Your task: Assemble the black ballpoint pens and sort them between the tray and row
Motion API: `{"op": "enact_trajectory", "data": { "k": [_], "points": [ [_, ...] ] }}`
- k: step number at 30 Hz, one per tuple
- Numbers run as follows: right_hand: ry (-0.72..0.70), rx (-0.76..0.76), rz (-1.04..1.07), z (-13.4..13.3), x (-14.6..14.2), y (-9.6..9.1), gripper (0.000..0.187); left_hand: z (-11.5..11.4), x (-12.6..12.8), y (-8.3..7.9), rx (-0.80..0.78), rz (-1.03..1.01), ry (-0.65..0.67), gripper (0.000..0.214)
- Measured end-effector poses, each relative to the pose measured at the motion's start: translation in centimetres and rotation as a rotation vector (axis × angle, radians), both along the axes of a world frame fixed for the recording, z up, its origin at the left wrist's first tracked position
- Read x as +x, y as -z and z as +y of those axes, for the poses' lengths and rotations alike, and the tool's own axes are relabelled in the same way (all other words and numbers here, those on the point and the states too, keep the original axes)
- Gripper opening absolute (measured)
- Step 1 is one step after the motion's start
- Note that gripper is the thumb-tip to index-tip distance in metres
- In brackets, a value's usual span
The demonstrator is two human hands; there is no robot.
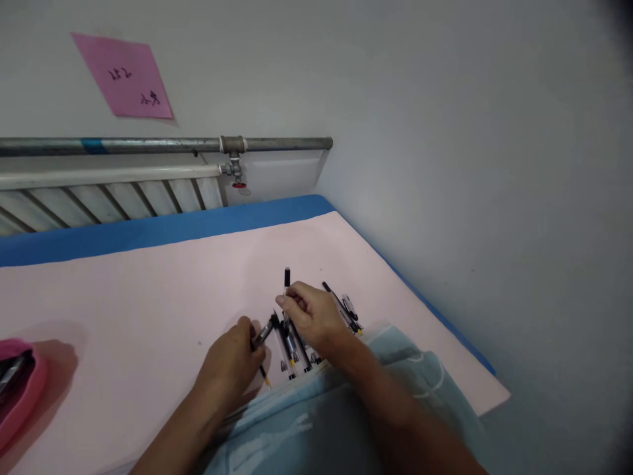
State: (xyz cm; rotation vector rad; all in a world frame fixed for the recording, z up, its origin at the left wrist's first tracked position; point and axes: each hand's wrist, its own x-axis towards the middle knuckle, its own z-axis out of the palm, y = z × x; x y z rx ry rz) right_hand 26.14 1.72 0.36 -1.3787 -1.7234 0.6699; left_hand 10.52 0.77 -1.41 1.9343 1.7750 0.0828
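Observation:
My left hand (228, 356) is closed on a pen (264, 334), clear-barrelled with a black end, which slants up to the right. A slim black stick (287, 278) stands upright in the pinch of my right hand (312, 313), just above the pile; its lower part is hidden by the fingers, and it looks like a pen part. Between and below both hands lie several loose pen pieces (305, 356), black, clear and some yellow-tipped. More of them (341, 306) rest to the right of my right hand. Both hands are close to the front edge, near the light blue cloth.
A pink container (40, 382) with dark pens inside stands at the far left. Pale pink sheeting (148, 303) covers the blue surface (208, 224). Light blue cloth (346, 409) lies along my front. Behind are a radiator, a pipe (163, 146) and a pink note (123, 76); a wall rises at right.

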Motion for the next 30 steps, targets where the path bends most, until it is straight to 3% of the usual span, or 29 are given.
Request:
{"op": "enact_trajectory", "data": {
  "k": [5, 11, 15, 18, 23, 26, 30],
  "points": [
    [-0.014, -0.017, -0.017, -0.1, 0.1, -0.1, 0.025, 0.2, -1.2, 0.1, -0.041, 0.074, -0.017, 0.012],
    [-0.025, -0.022, -0.043, -0.2, 0.0, -0.1, 0.024, 0.0, -1.9, 0.1, 0.054, 0.170, -0.019, 0.025],
    [-0.044, -0.025, -0.057, -0.1, -0.1, -0.3, 0.023, 0.5, -3.7, -0.1, 0.053, 0.245, -0.077, 0.022],
    [-0.061, -0.027, -0.069, -0.1, -0.1, -0.3, 0.023, 0.9, -5.4, -0.3, -0.001, 0.266, -0.087, 0.022],
    [-0.081, -0.024, -0.089, -0.1, -0.2, -0.4, 0.022, 1.2, -6.7, -0.4, -0.089, 0.207, 0.030, 0.020],
    [-0.083, -0.011, -0.094, -0.2, -0.4, -0.5, 0.021, 1.2, -7.5, -0.3, -0.069, 0.224, -0.022, 0.018],
    [-0.079, 0.003, -0.081, -0.4, -0.6, -0.5, 0.021, 0.9, -8.8, -0.2, -0.287, 0.062, -0.141, 0.021]
  ]
}}
